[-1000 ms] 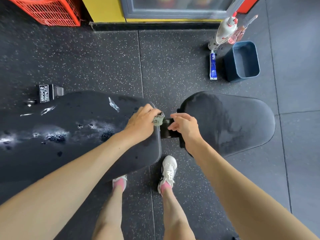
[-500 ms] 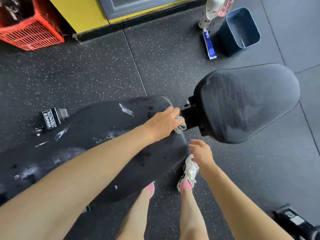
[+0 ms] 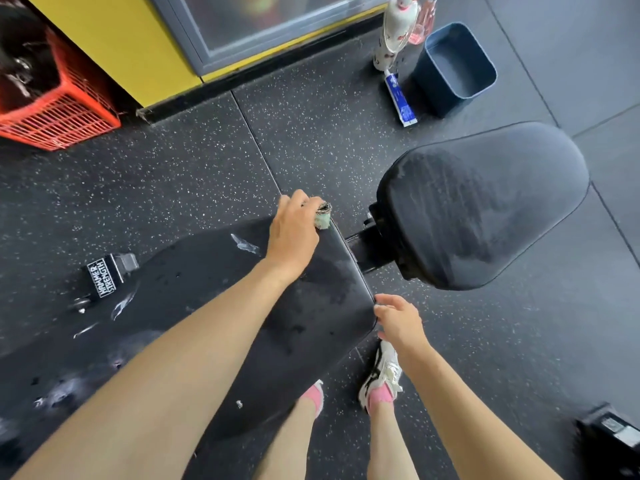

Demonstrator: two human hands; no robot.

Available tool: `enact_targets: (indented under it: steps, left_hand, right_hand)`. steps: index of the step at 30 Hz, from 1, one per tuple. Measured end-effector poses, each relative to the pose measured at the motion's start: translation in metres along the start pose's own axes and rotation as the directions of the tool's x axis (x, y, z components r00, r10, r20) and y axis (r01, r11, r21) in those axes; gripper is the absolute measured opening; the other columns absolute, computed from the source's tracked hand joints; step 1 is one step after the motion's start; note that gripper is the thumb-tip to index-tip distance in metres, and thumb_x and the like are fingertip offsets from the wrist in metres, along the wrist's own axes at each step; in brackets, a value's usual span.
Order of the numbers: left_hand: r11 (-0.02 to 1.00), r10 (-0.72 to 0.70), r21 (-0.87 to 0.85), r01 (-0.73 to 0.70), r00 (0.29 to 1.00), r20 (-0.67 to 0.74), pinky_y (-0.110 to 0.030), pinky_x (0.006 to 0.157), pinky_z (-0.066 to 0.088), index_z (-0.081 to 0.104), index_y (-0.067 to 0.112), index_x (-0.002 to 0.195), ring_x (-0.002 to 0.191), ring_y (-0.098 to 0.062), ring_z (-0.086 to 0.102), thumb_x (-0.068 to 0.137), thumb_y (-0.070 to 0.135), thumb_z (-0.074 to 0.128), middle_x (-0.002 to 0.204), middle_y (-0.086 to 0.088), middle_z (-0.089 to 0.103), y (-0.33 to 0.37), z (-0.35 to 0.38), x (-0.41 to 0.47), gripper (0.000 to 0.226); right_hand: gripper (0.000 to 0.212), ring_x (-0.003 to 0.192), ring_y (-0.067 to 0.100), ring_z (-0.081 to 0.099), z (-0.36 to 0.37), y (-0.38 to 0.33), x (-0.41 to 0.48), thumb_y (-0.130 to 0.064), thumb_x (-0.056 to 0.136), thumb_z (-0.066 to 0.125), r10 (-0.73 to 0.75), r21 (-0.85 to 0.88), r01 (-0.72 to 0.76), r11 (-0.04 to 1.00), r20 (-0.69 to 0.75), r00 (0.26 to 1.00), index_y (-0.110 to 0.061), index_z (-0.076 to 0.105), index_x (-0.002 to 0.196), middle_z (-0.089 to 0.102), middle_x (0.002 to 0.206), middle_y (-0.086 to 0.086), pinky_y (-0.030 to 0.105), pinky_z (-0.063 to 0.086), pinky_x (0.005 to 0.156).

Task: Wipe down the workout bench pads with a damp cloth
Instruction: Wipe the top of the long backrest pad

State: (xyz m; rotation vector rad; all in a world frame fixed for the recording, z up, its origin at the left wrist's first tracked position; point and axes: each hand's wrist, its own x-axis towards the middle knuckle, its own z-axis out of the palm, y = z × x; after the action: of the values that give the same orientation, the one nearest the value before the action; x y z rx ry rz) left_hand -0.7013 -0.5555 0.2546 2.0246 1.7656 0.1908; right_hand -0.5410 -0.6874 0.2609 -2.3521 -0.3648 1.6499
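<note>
Head view puts us over the long back pad (image 3: 207, 306), and we place everything from it. At its far corner, on the end facing the seat pad (image 3: 485, 206), our left hand (image 3: 292, 233) has its fingers (image 3: 298, 199) clenched round a bunched green cloth (image 3: 322, 214), which sits right on the pad's edge. Our right hand (image 3: 398, 320) hangs just beside the near corner of that same end, fingers (image 3: 386, 299) loosely spread and grasping nothing. We cannot tell whether they touch the pad.

We judge the step in hand to be wiping the end edge of the back pad. Damp patches darken this end, while white streaks and specks lie further along the pad's length, away from the seat pad. The next move probably calls for carrying the cloth back along that length with firm, flat pressure, and for opening the bunched cloth so more of it meets the surface. The seat pad, across the gap from the back pad's end, shows damp streaks.

Beyond the seat pad from the back pad, a blue bin (image 3: 433, 88) stands on the floor (image 3: 173, 174). Its inside looks pale grey, and we cannot tell if it holds water. A spray bottle (image 3: 391, 32) and a tube (image 3: 400, 98) lie beside it. Far across the floor from the back pad's long side, a red crate (image 3: 69, 123) holds something dark that we cannot identify.
</note>
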Motion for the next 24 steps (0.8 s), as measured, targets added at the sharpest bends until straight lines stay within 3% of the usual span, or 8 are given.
enact_targets:
  steps: [5, 10, 12, 15, 19, 20, 21, 24]
  left_hand:
    - [0.858, 0.496, -0.026, -0.513, 0.814, 0.302, -0.043, 0.061, 0.051, 0.06, 0.015, 0.105, 0.096, -0.024, 0.04, 0.076, -0.014, 0.048, 0.103, -0.004, 0.05, 0.007, 0.004, -0.011, 0.043]
    - [0.999, -0.003, -0.053, 0.008, 0.996, 0.086, -0.038, 0.077, 0.043, 0.062, 0.016, 0.11, 0.097, -0.023, 0.039, 0.079, -0.009, 0.047, 0.104, -0.004, 0.051, 0.002, -0.002, 0.005, 0.043]
    - [0.981, 0.191, -0.05, -0.185, 0.963, 0.191, -0.04, 0.076, 0.046, 0.063, 0.018, 0.108, 0.095, -0.024, 0.039, 0.079, -0.006, 0.049, 0.104, -0.003, 0.051, 0.022, 0.01, -0.015, 0.04]
    - [0.821, 0.541, -0.079, -0.565, 0.727, 0.423, -0.034, 0.067, 0.046, 0.058, 0.017, 0.114, 0.101, -0.023, 0.04, 0.08, -0.008, 0.046, 0.108, -0.004, 0.048, 0.03, 0.015, -0.037, 0.044]
    - [0.97, 0.244, -0.051, -0.239, 0.934, 0.261, -0.035, 0.071, 0.043, 0.057, 0.019, 0.117, 0.104, -0.023, 0.042, 0.081, -0.006, 0.049, 0.105, -0.003, 0.048, 0.013, 0.011, -0.014, 0.045]
    - [0.989, 0.142, -0.059, -0.132, 0.97, 0.199, -0.037, 0.071, 0.044, 0.06, 0.02, 0.112, 0.099, -0.024, 0.044, 0.078, -0.006, 0.052, 0.102, -0.003, 0.049, 0.015, 0.013, -0.018, 0.043]
    - [0.989, 0.138, -0.079, -0.126, 0.977, 0.16, -0.037, 0.068, 0.044, 0.062, 0.02, 0.106, 0.093, -0.026, 0.045, 0.075, -0.006, 0.055, 0.097, -0.004, 0.05, 0.021, 0.017, -0.027, 0.041]
    - [0.87, 0.49, -0.113, -0.481, 0.81, 0.323, -0.035, 0.054, 0.048, 0.064, 0.016, 0.095, 0.084, -0.028, 0.047, 0.068, -0.009, 0.055, 0.09, -0.008, 0.051, 0.044, 0.028, -0.064, 0.037]
  right_hand:
    - [0.032, 0.107, 0.023, 0.056, 0.001, 0.002, -0.005, -0.009, 0.09, 0.05, 0.003, 0.02, -0.003, 1.0, -0.01, 1.0, -0.019, 0.06, 0.12, 0.061, 0.114, 0.005, 0.046, 0.044, 0.101]
    - [0.035, 0.104, 0.023, 0.058, 0.004, 0.005, -0.003, -0.008, 0.089, 0.05, -0.013, 0.003, 0.014, 1.0, -0.022, 1.0, -0.015, 0.06, 0.122, 0.062, 0.114, 0.006, 0.045, 0.046, 0.099]
    - [0.037, 0.105, 0.023, 0.057, 0.004, 0.006, -0.001, -0.007, 0.089, 0.049, -0.004, 0.011, 0.004, 1.0, -0.035, 0.999, -0.016, 0.059, 0.123, 0.061, 0.115, 0.006, 0.046, 0.047, 0.098]
    - [0.04, 0.113, 0.029, 0.054, 0.005, 0.005, -0.001, -0.005, 0.089, 0.049, 0.017, -0.005, -0.017, 1.0, -0.038, 0.999, -0.01, 0.056, 0.129, 0.059, 0.122, 0.011, 0.049, 0.046, 0.099]
    - [0.038, 0.11, 0.05, 0.052, 0.006, 0.007, 0.0, 0.002, 0.083, 0.046, 0.025, 0.032, -0.023, 0.999, -0.037, 0.999, 0.013, 0.046, 0.12, 0.056, 0.113, 0.035, 0.057, 0.043, 0.096]
    - [0.038, 0.119, 0.026, 0.031, 0.006, 0.009, 0.001, 0.002, 0.081, 0.046, 0.026, 0.052, -0.025, 0.998, -0.029, 0.999, 0.014, 0.045, 0.118, 0.058, 0.095, 0.035, 0.051, 0.048, 0.088]
    - [0.036, 0.082, 0.017, 0.037, 0.006, 0.01, 0.002, 0.003, 0.08, 0.046, 0.036, 0.083, -0.034, 0.996, -0.025, 0.999, 0.014, 0.046, 0.115, 0.054, 0.078, 0.024, 0.041, 0.045, 0.077]
    - [0.015, 0.066, 0.02, 0.036, 0.004, 0.009, 0.001, 0.009, 0.082, 0.045, 0.111, 0.185, -0.101, 0.977, -0.046, 0.993, 0.014, 0.058, 0.078, 0.04, 0.068, 0.006, 0.031, 0.03, 0.063]
